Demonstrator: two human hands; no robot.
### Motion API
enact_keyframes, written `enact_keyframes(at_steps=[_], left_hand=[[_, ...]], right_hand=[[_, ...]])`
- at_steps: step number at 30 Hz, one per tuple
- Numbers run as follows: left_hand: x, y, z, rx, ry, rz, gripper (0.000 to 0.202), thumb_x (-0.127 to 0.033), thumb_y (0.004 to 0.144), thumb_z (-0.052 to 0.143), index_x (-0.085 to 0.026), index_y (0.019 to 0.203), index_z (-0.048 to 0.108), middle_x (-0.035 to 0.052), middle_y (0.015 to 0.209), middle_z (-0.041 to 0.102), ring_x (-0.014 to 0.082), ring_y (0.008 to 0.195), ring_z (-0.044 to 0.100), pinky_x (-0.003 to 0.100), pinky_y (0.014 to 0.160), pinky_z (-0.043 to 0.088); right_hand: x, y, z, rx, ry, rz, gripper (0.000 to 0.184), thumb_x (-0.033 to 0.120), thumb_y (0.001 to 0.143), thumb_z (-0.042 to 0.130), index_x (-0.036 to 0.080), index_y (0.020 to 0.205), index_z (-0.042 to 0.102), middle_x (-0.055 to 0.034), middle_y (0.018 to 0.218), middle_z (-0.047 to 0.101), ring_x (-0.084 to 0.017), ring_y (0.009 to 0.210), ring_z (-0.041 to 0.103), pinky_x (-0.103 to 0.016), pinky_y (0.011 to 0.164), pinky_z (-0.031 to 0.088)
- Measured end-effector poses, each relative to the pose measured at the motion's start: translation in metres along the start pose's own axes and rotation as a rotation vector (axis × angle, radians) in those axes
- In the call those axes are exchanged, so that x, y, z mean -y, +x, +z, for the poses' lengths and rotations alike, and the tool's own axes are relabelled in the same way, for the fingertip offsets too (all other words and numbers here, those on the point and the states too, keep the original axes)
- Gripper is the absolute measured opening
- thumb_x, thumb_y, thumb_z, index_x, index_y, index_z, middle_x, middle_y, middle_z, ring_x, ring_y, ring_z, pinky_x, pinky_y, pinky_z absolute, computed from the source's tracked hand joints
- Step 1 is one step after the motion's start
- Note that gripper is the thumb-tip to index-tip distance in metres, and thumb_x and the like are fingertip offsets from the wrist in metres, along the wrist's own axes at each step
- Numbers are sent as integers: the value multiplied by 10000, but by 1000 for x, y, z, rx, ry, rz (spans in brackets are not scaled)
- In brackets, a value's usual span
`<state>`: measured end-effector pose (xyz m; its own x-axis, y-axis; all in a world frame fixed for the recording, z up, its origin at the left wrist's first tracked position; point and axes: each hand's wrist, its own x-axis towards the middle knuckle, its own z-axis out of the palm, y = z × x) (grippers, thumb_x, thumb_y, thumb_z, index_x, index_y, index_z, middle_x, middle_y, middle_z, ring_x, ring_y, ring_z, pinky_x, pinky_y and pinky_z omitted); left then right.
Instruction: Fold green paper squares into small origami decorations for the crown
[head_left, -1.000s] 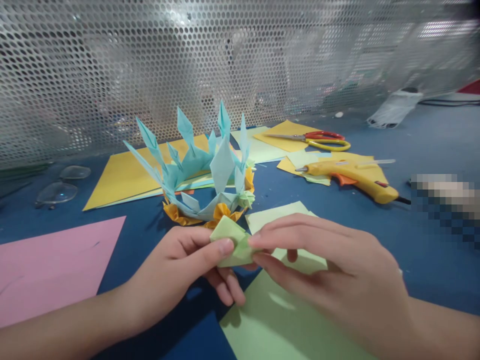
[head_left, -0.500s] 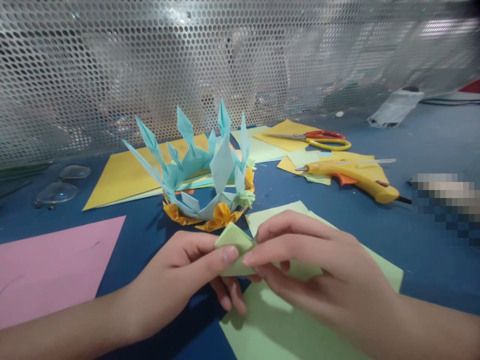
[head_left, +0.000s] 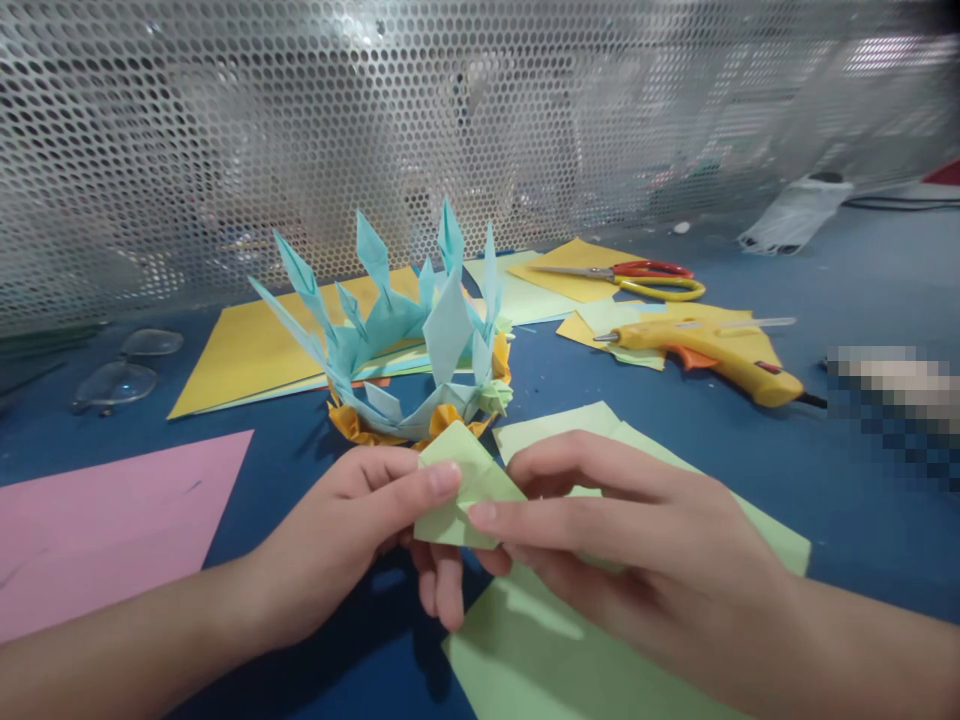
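My left hand [head_left: 352, 535] and my right hand [head_left: 637, 550] both pinch a small folded piece of light green paper [head_left: 461, 487], held just above the blue table. The left thumb presses its upper left edge, and the right forefinger lies along its lower right edge. Right behind the piece stands a spiky origami crown of pale blue paper [head_left: 409, 335] with crumpled orange paper around its base. Under my right hand lies a flat light green sheet [head_left: 540, 655].
A pink sheet [head_left: 97, 520] lies at the left and a yellow sheet [head_left: 247, 345] behind the crown. Scissors [head_left: 637, 278] and a yellow glue gun [head_left: 712, 350] lie at the back right. Glasses [head_left: 120, 370] rest at far left. A perforated metal screen [head_left: 300, 120] closes the back.
The folded green piece has turned and lifted slightly between my fingers. My right forefinger has slid leftward along its lower edge.
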<state>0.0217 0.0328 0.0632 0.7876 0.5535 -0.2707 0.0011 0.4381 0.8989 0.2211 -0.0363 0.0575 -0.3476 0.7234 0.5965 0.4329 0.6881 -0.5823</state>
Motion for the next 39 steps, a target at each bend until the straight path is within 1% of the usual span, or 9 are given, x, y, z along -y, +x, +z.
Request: enact_keyframes(at_steps=[4,7,12,16,23,27,30,34,39], left_hand=[[1,0,-1,11,13,9,214,-376,779,763,-165,744,783,-4,692,753,48,494,652,89,499,483],[2,0,-2,4,27,4,203,-365,786,760,-164,765,786,-12,615,733,49,497,646,87,502,481],[2,-1,0,-9,60,-11,205,-354,820,728,-162,769,781,-18,546,723,40,495,630,77,514,475],[2,-2,6,-48,81,-57,141,-270,802,744,-162,714,759,-37,550,713,34,513,617,75,514,469],[-1,-2,8,-17,146,-81,38,-157,780,737,-186,761,753,-56,647,711,60,608,631,118,604,497],[-2,0,8,-11,205,-93,162,-80,724,754,-207,824,745,-77,713,692,63,659,612,123,642,482],[0,0,9,-42,262,-58,57,-154,807,685,-191,779,717,-72,651,644,58,600,577,123,583,459],[3,-1,10,-44,294,-22,55,-183,824,663,-187,772,680,-77,669,585,50,593,532,117,571,437],[0,-4,12,-5,434,56,106,-226,891,567,-202,819,641,-78,651,468,64,567,409,127,492,345]], right_hand=[[0,3,-3,11,-8,0,251,6,878,562,134,990,746,-48,860,656,-73,714,634,-105,672,530],[0,3,-5,-6,-45,20,269,4,873,564,167,947,764,-34,872,647,-52,679,625,-95,667,521],[4,4,-4,-44,8,20,207,-12,821,586,116,850,747,-55,856,674,-59,784,663,-76,760,493],[7,4,-1,-99,111,180,127,49,768,651,152,839,627,2,760,675,-83,697,643,-132,688,525],[3,-1,4,-23,163,324,269,37,801,595,218,998,578,56,795,659,-61,698,634,-111,678,516],[1,-4,8,-59,235,376,422,50,817,586,282,1162,511,71,809,605,-75,707,636,-142,672,539],[2,-1,7,-32,207,347,376,31,806,577,260,1105,587,49,902,682,-67,732,647,-125,693,535],[2,4,3,-13,96,303,383,44,780,597,194,1128,651,10,861,693,-94,725,656,-160,707,558],[2,6,-1,-30,-74,61,312,45,817,616,141,1109,669,-96,1146,659,-128,1103,609,-195,966,487]])
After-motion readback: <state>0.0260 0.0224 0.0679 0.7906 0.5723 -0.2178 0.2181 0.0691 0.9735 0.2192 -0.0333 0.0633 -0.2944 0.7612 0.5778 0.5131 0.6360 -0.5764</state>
